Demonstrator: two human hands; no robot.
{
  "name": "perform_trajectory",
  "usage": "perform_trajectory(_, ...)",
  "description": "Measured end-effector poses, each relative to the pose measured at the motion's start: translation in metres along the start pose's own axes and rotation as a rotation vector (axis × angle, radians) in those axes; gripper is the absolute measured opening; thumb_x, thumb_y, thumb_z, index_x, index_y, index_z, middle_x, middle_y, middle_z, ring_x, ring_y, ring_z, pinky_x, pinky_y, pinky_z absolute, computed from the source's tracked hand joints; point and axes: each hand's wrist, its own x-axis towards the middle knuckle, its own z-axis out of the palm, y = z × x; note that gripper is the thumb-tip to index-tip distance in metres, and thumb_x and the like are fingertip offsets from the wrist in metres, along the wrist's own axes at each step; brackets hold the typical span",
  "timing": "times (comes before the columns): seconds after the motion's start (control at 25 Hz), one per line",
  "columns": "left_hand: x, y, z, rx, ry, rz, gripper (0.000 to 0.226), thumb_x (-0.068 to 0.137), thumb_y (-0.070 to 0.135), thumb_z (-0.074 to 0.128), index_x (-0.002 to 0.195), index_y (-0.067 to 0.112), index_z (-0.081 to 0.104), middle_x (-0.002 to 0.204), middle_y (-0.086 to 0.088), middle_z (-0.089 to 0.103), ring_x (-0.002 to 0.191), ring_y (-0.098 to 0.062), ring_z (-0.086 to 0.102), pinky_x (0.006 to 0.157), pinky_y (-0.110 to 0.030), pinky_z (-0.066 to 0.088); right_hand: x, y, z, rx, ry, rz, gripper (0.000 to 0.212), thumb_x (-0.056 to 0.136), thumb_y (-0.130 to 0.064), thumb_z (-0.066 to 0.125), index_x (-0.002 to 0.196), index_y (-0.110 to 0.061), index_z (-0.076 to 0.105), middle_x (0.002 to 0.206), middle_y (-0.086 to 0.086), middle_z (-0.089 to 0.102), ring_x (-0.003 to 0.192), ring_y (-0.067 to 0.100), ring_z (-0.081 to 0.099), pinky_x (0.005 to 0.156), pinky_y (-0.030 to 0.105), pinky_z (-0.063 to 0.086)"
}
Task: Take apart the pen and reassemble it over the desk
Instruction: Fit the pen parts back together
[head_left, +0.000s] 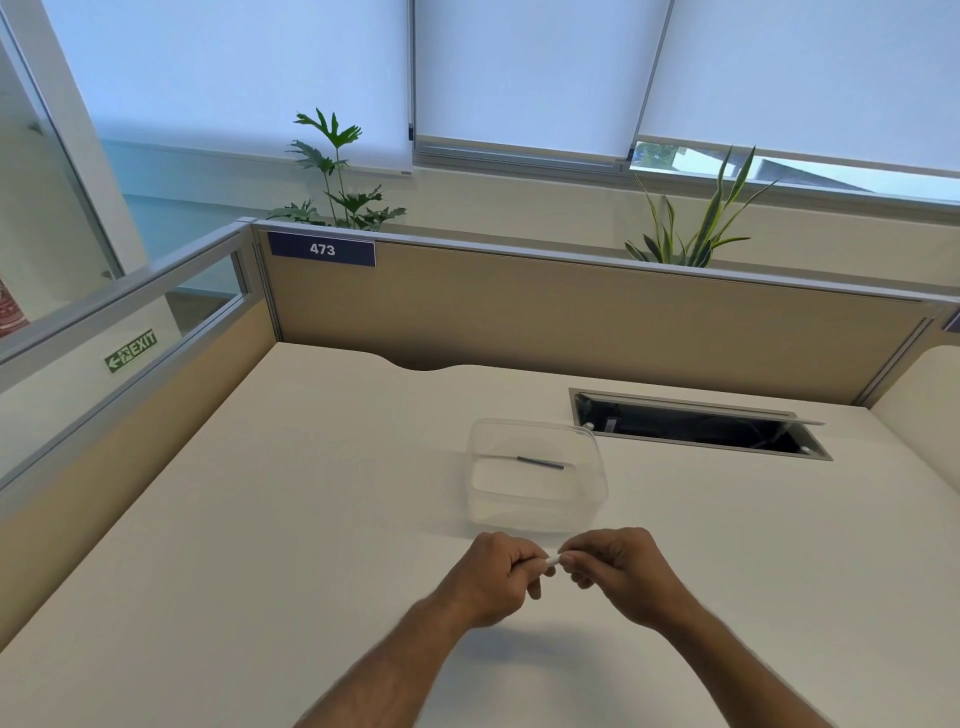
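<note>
Office light falls through lowered blinds onto a cubicle where we work, with tan partitions topped by two plants and a wide white desk stretching out under our arms. Set into the far right of the desk is an open cable hatch, and nearer to us sits a clear plastic box with a thin dark rod lying inside it, which we judge to be the pen's refill, already taken out. Just in front of the box, above the desk, our two hands meet. Our left hand is curled closed around the white pen, of which only a short stub shows between the hands, and our right hand pinches that stub with fingertips drawn tight. We judge that we are twisting or pulling one small part off the body, or fitting it back; we cannot tell which. To do it well, we should keep the left hand steady as the anchor, let only the right fingers turn, pull along the pen's own line, and stay low over the desk near the box so any loose piece drops where we can find it.
</note>
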Motion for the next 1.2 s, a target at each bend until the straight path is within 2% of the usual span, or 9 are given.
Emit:
perform_trajectory(0.28,0.005,0.008,0.007,0.102,0.171,0.117,0.018,0.087,0.022,0.059,0.079,0.015,0.073,0.070,0.000,0.074,0.066,-0.013,0.064,0.064,-0.036,0.053,0.001,-0.001,0.003,0.138,0.094,0.105,0.018,0.089,-0.005,0.069,0.078,-0.014,0.080,0.061,0.007,0.073,0.052,0.020,0.070,0.053,0.027,0.058)
perform_trajectory(0.52,0.005,0.013,0.005,0.200,0.182,0.167,0.015,0.089,0.025,0.060,0.089,0.019,0.074,0.075,0.000,0.075,0.067,-0.015,0.064,0.064,-0.035,0.054,-0.003,-0.003,0.005,0.262,0.106,0.183,0.018,0.089,-0.013,0.070,0.074,-0.013,0.080,0.063,0.013,0.073,0.053,0.026,0.069,0.052,0.032,0.059)
perform_trajectory(0.68,0.006,0.017,-0.003,0.261,0.146,0.134,0.023,0.089,0.030,0.052,0.086,0.021,0.074,0.073,0.004,0.075,0.066,-0.013,0.065,0.064,-0.034,0.055,-0.006,0.002,0.002,0.111,0.078,0.117,0.022,0.091,-0.031,0.064,0.078,-0.019,0.077,0.067,0.006,0.074,0.057,0.021,0.071,0.055,0.031,0.060)
perform_trajectory(0.8,0.007,0.017,-0.007,0.248,0.095,0.101,0.026,0.091,0.031,0.050,0.085,0.021,0.073,0.072,0.003,0.075,0.065,-0.013,0.064,0.064,-0.034,0.056,-0.011,0.008,0.004,0.012,0.086,0.012,0.009,0.094,-0.021,0.064,0.088,-0.020,0.070,0.074,-0.001,0.074,0.060,0.018,0.071,0.057,0.033,0.060)
perform_trajectory(0.88,0.006,0.017,-0.007,0.204,0.037,0.084,0.027,0.092,0.029,0.048,0.083,0.020,0.072,0.069,0.001,0.074,0.058,-0.009,0.060,0.060,-0.028,0.053,-0.013,0.010,0.006,-0.067,0.088,-0.060,0.008,0.095,-0.019,0.062,0.087,-0.022,0.064,0.075,-0.007,0.072,0.060,0.015,0.069,0.056,0.033,0.059)
perform_trajectory(1.04,0.005,0.016,-0.008,0.137,-0.071,0.058,0.026,0.093,0.026,0.048,0.080,0.021,0.070,0.065,-0.003,0.073,0.050,-0.004,0.055,0.055,-0.023,0.048,-0.012,0.009,0.008,-0.139,0.129,-0.144,0.027,0.097,-0.028,0.054,0.071,-0.023,0.054,0.060,-0.004,0.060,0.053,0.013,0.060,0.052,0.038,0.052)
perform_trajectory(1.12,0.005,0.016,-0.007,0.173,-0.044,0.099,0.026,0.091,0.027,0.048,0.081,0.021,0.071,0.067,-0.002,0.073,0.054,-0.008,0.058,0.058,-0.026,0.052,-0.011,0.007,0.012,-0.134,0.173,-0.136,0.039,0.099,-0.032,0.051,0.061,-0.032,0.049,0.052,-0.009,0.053,0.047,0.012,0.054,0.049,0.038,0.048)
perform_trajectory(1.2,0.005,0.015,-0.006,0.246,0.037,0.169,0.025,0.091,0.029,0.050,0.084,0.021,0.073,0.072,0.001,0.075,0.061,-0.013,0.063,0.061,-0.032,0.056,-0.009,0.003,0.016,-0.028,0.180,-0.034,0.045,0.097,-0.035,0.051,0.052,-0.035,0.050,0.043,-0.009,0.052,0.039,0.009,0.050,0.046,0.034,0.046)
